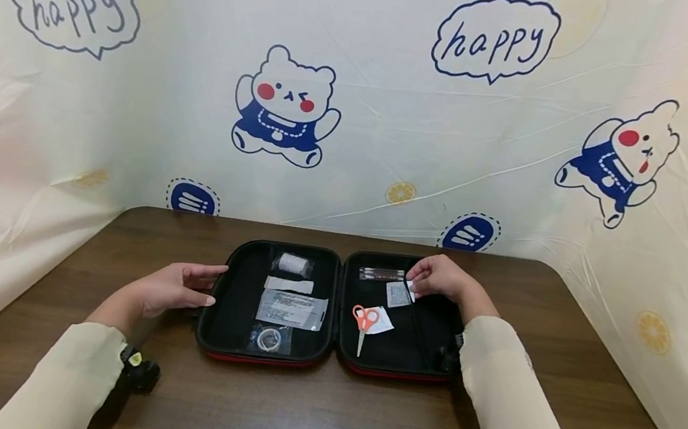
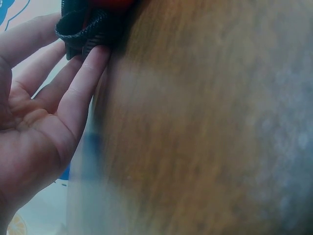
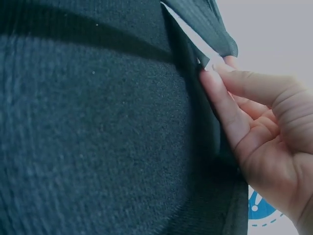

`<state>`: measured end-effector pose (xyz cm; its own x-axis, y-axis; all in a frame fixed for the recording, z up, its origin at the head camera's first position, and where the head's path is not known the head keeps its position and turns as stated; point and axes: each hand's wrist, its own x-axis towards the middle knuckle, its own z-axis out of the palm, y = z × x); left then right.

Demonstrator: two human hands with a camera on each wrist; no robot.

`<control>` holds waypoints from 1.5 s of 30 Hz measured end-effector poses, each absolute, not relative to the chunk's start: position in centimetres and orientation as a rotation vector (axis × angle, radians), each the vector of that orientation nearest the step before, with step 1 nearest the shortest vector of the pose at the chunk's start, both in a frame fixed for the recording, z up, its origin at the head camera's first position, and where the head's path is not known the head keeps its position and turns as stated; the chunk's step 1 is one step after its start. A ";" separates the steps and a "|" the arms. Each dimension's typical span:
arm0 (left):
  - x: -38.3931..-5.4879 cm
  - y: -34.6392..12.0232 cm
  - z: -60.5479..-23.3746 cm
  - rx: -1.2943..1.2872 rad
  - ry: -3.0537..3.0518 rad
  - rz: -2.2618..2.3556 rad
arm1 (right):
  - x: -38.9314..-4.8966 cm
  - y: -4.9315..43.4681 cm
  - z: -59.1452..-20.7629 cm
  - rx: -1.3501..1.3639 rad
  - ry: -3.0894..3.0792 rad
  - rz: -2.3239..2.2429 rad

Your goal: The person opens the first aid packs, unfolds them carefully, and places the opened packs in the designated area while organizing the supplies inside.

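A black zip case (image 1: 210, 324) lies unfolded on the table, both halves facing up. My right hand (image 1: 440, 278) is at the far side of the right half. Its thumb and fingertips pinch the edge of a small white packet (image 1: 399, 294); in the right wrist view, the white edge (image 3: 190, 34) shows beside black elastic fabric (image 3: 215, 29). Nearer me lie orange-handled scissors (image 1: 364, 322) over another white packet (image 1: 382, 322). My left hand (image 1: 171, 287) touches the case's left rim with extended fingers, close to a black loop (image 2: 85, 29) in the left wrist view.
The left half holds a bagged white roll (image 1: 292, 263), a white strip (image 1: 289, 285), a printed clear packet (image 1: 291, 310) and a bagged ring-shaped roll (image 1: 269, 339). Slim clear-wrapped sticks (image 1: 380, 274) lie at the right half's back. A patterned cloth (image 1: 367, 138) hangs behind the wooden table (image 1: 291, 418).
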<state>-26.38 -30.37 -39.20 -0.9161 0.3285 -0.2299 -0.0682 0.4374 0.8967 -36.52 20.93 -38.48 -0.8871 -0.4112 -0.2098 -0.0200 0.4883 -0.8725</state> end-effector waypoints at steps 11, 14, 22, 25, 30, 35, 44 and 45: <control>-26.6 -30.7 -39.4 0.232 2.319 1.486 | -36.5 20.0 -39.0 -0.401 2.423 -1.324; -26.6 -30.6 -39.4 0.237 2.315 1.484 | -36.6 19.8 -39.1 -0.423 2.489 -1.279; -26.4 -30.3 -39.1 0.255 2.299 1.498 | -36.7 19.9 -39.3 -0.507 2.618 -1.163; -26.5 -30.3 -39.2 0.249 2.291 1.509 | -36.7 20.0 -39.4 -0.508 2.620 -1.172; -26.5 -30.4 -39.3 0.247 2.285 1.518 | -36.8 20.0 -39.4 -0.507 2.627 -1.174; -26.5 -30.4 -39.3 0.245 2.295 1.507 | -36.5 20.0 -39.0 -0.522 2.650 -1.112; -26.5 -30.3 -39.3 0.238 2.308 1.495 | -35.6 20.6 -37.6 -0.420 2.584 -1.130; -26.5 -30.3 -39.3 0.234 2.308 1.496 | -35.5 20.6 -37.5 -0.415 2.574 -1.142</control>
<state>-26.48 -30.27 -39.32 -0.9142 0.3387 -0.2227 -0.0650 0.4198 0.9053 -35.51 20.61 -37.51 -0.9151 -0.3748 -0.1487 -0.1413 0.6434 -0.7524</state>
